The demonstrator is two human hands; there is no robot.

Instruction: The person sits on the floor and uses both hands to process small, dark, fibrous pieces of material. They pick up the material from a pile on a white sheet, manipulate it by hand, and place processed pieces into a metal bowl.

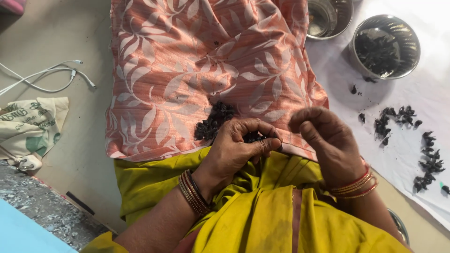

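Observation:
My left hand (239, 145) is curled around a clump of small black dried pieces (253, 137), pinching them between thumb and fingers. It rests on the orange leaf-patterned cloth (187, 61) spread over my lap. A little heap of the same black pieces (213, 121) lies on the cloth just beyond that hand. My right hand (323, 138) hovers close beside it, fingers bent inward; whether it holds anything is hidden. Bangles circle both wrists.
On a white sheet (408, 117) at the right lie scattered black pieces (393, 119). A steel bowl (385, 47) holds more of them; a second steel bowl (329, 18) looks empty. White cables (47, 77) and a printed cloth bag (30, 126) lie on the floor left.

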